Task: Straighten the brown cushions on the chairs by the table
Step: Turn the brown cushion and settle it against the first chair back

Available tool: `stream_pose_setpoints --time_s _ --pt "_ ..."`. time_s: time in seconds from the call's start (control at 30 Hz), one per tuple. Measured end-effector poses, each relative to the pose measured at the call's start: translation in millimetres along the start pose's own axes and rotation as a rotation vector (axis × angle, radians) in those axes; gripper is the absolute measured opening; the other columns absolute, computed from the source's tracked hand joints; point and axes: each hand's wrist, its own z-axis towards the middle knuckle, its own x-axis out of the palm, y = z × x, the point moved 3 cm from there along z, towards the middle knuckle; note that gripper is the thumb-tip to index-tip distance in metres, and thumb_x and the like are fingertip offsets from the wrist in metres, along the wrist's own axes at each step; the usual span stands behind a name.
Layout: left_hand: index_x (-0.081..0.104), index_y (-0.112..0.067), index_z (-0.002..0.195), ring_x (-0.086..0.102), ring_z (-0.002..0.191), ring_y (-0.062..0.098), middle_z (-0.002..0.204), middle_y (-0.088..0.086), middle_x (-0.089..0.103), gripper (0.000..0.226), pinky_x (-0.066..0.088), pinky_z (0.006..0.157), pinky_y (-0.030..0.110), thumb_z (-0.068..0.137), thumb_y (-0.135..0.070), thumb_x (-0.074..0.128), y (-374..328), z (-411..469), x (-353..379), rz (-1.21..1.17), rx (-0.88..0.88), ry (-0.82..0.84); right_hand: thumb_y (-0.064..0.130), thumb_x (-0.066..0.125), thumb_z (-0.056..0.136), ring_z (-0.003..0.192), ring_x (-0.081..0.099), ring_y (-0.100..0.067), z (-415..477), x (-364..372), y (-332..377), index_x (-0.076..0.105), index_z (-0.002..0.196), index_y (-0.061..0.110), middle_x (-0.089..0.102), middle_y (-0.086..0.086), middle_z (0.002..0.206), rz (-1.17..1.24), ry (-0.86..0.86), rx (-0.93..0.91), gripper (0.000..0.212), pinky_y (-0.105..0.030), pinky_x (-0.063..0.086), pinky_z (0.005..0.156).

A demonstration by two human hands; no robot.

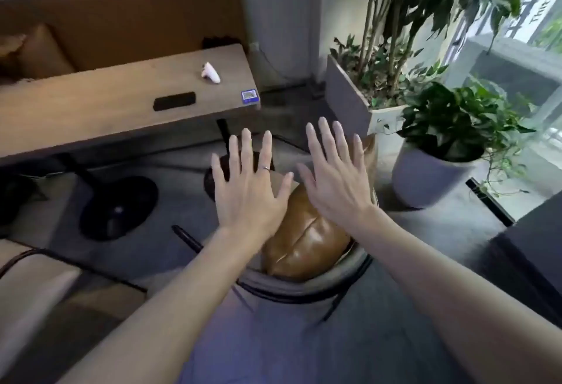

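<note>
- Nearest the camera, two bare forearms reach forward and down from the bottom of the view, over the curved grey back of a chair (304, 288).
- The brown cushion (307, 243) sits in that chair, leaning against the inside of the backrest, with a crease or seam running down its shiny face. Its upper part is hidden behind the hands.
- The left hand (251, 192) is flat, palm down, fingers spread wide, with a ring on one finger. It hovers above the cushion's upper left part and grips nothing; whether it touches the cushion cannot be told.
- The right hand (337, 183) is likewise flat with fingers fanned out, over the cushion's upper right part, also holding nothing.
- Judged from this, the step in hand is bringing both palms to the cushion to square it up. To do it well, the hands should land on the two upper corners evenly, pull the cushion upright and centred against the backrest, then pat the face to smooth the crease.
- Pressing on one side only would probably tip the cushion sideways on the round seat.
- To the right, just beside the chair, stands a potted plant (438, 177); sweeping elbows could catch its trailing leaves.
- Further off is the wooden table (91, 116), with a black case (174, 101) and a white controller (210, 72) on it.
- Beyond the table, a brown bench (127, 18) holds another cushion (42, 49) at the far left.
</note>
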Motion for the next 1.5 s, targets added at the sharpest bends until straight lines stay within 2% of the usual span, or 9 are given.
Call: stream_pose_setpoints --time_s 0.13,0.23,0.47,0.6,0.73,0.87,0.97,1.13,1.5 --pt "-0.002 -0.031 0.161 -0.003 0.155 0.026 0.170 0.006 -0.004 0.076 0.003 0.122 0.051 0.098 -0.064 0.025 -9 -41 80 -0.089 -0.138 0.298 0.048 0.033 0.105 0.155 0.018 -0.034 -50 76 -16 0.025 0.161 0.020 0.024 -0.010 0.168 0.020 0.209 0.054 0.063 -0.060 0.017 0.122" --pt "0.008 -0.036 0.160 0.017 0.152 0.027 0.170 0.002 0.012 0.070 0.024 0.117 0.048 0.099 -0.062 0.029 -17 -72 124 -0.321 -0.267 0.478 0.049 0.021 0.106 0.156 0.015 -0.028 -74 112 -19 0.033 0.159 0.023 0.029 -0.005 0.167 0.111 0.248 0.100 0.060 -0.056 0.010 0.124" --pt "0.038 -0.037 0.152 0.038 0.139 0.020 0.159 -0.007 0.038 0.059 0.036 0.106 0.038 0.097 -0.059 0.041 -20 -93 138 -0.533 -0.389 0.183 0.045 0.022 0.107 0.157 0.014 -0.024 -82 126 -17 0.042 0.155 0.022 0.032 -0.002 0.165 0.150 0.168 0.134 0.057 -0.051 0.002 0.126" --pt "0.049 -0.038 0.145 0.045 0.135 0.021 0.147 -0.007 0.053 0.059 0.034 0.106 0.033 0.092 -0.065 0.049 -18 -110 142 -0.832 -0.702 0.103 0.046 0.022 0.107 0.157 0.012 -0.023 -92 123 -20 0.032 0.159 0.026 0.025 -0.002 0.168 0.171 0.135 0.251 0.057 -0.054 0.005 0.124" --pt "0.036 -0.041 0.150 0.038 0.142 0.028 0.155 -0.002 0.044 0.096 0.030 0.114 0.057 0.068 -0.089 0.044 -17 -130 147 -0.893 -1.105 0.113 0.042 0.024 0.107 0.157 0.009 -0.025 -112 123 -37 0.016 0.162 0.029 0.012 -0.006 0.171 0.315 0.113 0.608 0.057 -0.055 0.010 0.123" --pt "0.017 -0.034 0.159 0.020 0.151 0.027 0.168 0.001 0.011 0.109 0.026 0.115 0.053 0.071 -0.083 0.060 -21 -131 144 -1.015 -1.360 0.155 0.024 0.030 0.103 0.156 0.012 -0.026 -133 123 -63 0.017 0.162 0.027 0.013 -0.002 0.171 0.454 0.175 0.857 0.061 -0.059 0.014 0.120" --pt "0.008 -0.032 0.160 0.033 0.144 0.030 0.164 0.002 0.024 0.119 0.033 0.112 0.050 0.068 -0.076 0.071 -27 -133 146 -1.218 -1.521 0.156 0.018 0.037 0.097 0.151 0.024 -0.036 -144 126 -78 0.010 0.163 0.026 0.012 -0.009 0.170 0.691 0.290 1.086 0.072 -0.053 0.023 0.117" --pt "0.019 -0.030 0.159 0.046 0.135 0.030 0.153 0.001 0.044 0.113 0.038 0.111 0.046 0.069 -0.071 0.075 -25 -131 151 -1.335 -1.497 0.120 0.014 0.052 0.086 0.138 0.041 -0.045 -150 132 -72 -0.011 0.162 0.030 0.028 -0.016 0.162 0.721 0.467 1.107 0.099 -0.047 0.033 0.110" --pt "0.034 -0.024 0.152 0.054 0.125 0.030 0.142 0.003 0.054 0.099 0.042 0.095 0.038 0.072 -0.066 0.075 -1 -118 154 -1.219 -1.453 0.000 0.019 0.052 0.089 0.135 0.042 -0.051 -147 144 -58 -0.018 0.160 0.026 0.018 -0.021 0.166 0.649 0.474 0.998 0.100 -0.048 0.034 0.110"
